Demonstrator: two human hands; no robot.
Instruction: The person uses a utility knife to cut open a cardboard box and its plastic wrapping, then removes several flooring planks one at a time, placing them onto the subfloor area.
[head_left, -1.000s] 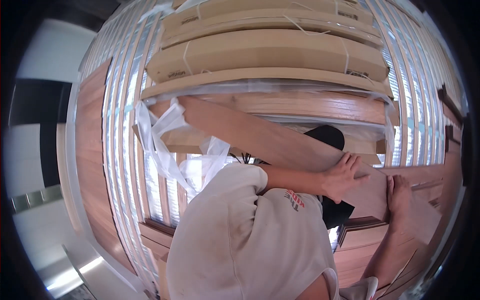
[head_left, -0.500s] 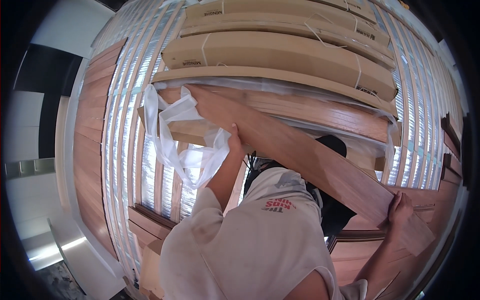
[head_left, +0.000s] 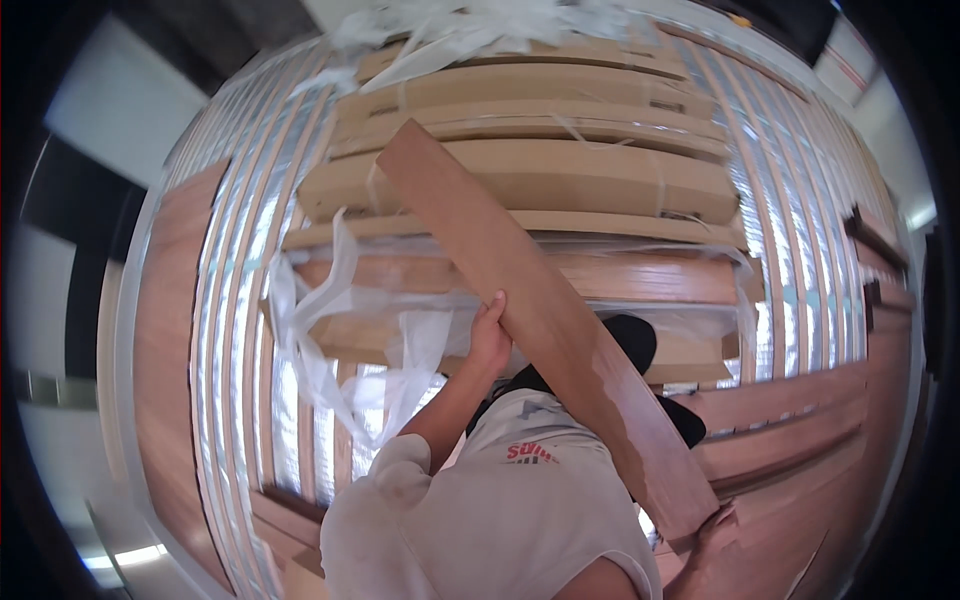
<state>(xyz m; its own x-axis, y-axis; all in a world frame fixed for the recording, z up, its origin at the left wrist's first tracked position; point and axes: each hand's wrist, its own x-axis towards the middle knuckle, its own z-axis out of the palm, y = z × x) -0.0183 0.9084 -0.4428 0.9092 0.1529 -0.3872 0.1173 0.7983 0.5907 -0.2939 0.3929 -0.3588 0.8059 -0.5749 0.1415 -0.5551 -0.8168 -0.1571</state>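
A long reddish-brown wood floorboard [head_left: 540, 300] slants across the view in front of me, its far end up over the cardboard boxes. My left hand [head_left: 491, 332] is closed on its left edge near the middle, thumb lying on the upper face. Down at the near right end, my right hand [head_left: 703, 548] grips the board; it is partly blurred and its fingers are mostly hidden. Beneath the board lies an opened carton [head_left: 330, 335] with more boards [head_left: 650, 278] in it. White plastic wrapping [head_left: 340, 300] trails from the carton's left side.
Several closed long cardboard boxes [head_left: 520, 185] lie stacked beyond the open carton. Wooden battens over silvery foil [head_left: 240, 290] cover the floor. Laid boards [head_left: 165, 330] run along the left, and more boards [head_left: 790, 440] lie at the right. Crumpled white wrapping [head_left: 490, 30] sits at the far side.
The board has swung to a steeper slant: its far end rose over the boxes and its near end came closer to me. Both hands moved with it. My view shifted too.
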